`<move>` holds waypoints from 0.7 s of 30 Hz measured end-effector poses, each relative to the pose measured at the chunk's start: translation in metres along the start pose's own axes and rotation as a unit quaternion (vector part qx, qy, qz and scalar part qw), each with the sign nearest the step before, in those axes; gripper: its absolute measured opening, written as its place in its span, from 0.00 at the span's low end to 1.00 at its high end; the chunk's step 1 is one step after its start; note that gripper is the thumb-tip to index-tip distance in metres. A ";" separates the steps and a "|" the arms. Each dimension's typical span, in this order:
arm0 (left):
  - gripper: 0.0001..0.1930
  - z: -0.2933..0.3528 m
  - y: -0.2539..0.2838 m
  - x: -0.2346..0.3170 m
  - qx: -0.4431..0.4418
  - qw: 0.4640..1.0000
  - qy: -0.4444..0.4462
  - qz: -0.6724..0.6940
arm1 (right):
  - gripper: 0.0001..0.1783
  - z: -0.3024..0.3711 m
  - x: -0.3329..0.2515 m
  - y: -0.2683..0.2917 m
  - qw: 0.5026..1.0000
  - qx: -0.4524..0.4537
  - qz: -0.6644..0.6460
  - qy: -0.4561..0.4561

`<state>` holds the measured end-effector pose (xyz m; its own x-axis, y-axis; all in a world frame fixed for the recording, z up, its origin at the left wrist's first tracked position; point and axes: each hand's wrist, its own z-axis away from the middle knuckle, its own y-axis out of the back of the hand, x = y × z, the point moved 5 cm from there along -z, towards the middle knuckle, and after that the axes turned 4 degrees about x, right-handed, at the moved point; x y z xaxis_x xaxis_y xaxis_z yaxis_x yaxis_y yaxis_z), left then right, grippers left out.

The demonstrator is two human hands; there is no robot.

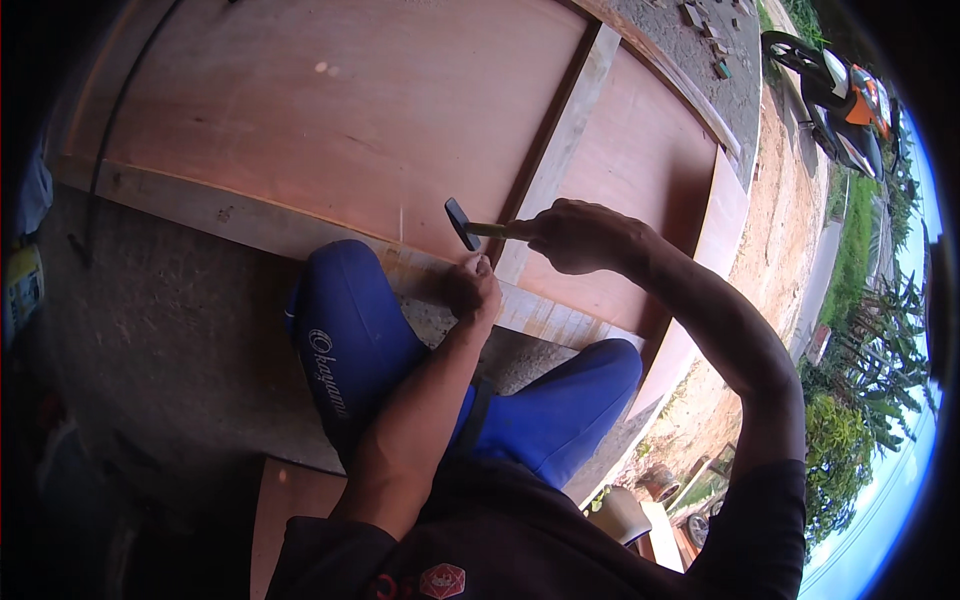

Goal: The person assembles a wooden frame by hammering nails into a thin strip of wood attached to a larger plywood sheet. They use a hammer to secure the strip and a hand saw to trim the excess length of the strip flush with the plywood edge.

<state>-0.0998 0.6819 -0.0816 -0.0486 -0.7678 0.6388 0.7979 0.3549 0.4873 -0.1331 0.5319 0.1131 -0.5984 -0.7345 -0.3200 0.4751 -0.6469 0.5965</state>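
Note:
My right hand [585, 236] is closed round the handle of a hammer [462, 225], whose dark head is raised just above my left hand. My left hand [473, 287] rests on the near rail [405, 264] of a wooden frame, its fingertips pinched together below the hammer head. Whatever they pinch, if anything, is too small to make out. Reddish plywood [330, 110] fills the frame, and a pale crosspiece [572, 115] meets the near rail close to my hands.
My blue-trousered knees touch or nearly touch the near rail. A black cable [122, 100] crosses the panel's left part. At far left lies a yellow container [24, 290]. Wood offcuts [712, 35] lie on the concrete beyond the frame, and a motorcycle [845, 100] stands at upper right.

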 end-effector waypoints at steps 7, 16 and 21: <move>0.17 0.000 0.004 0.005 -0.026 0.999 0.010 -0.020 | 0.29 -0.010 0.000 0.001 1.000 -0.010 -0.002 0.001; 0.15 0.008 0.006 0.014 -0.027 0.991 -0.127 -0.030 | 0.28 -0.008 0.012 -0.011 1.000 0.018 0.002 0.000; 0.15 0.010 0.009 0.029 -0.113 0.971 -0.153 -0.146 | 0.27 0.013 0.024 -0.021 0.985 0.131 -0.111 -0.006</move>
<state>-0.0996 0.6683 -0.0528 -0.4411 -0.6115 0.6569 0.8330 -0.0065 0.5533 -0.1663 0.5305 0.1021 -0.6768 -0.5775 -0.4565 0.1500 -0.7154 0.6825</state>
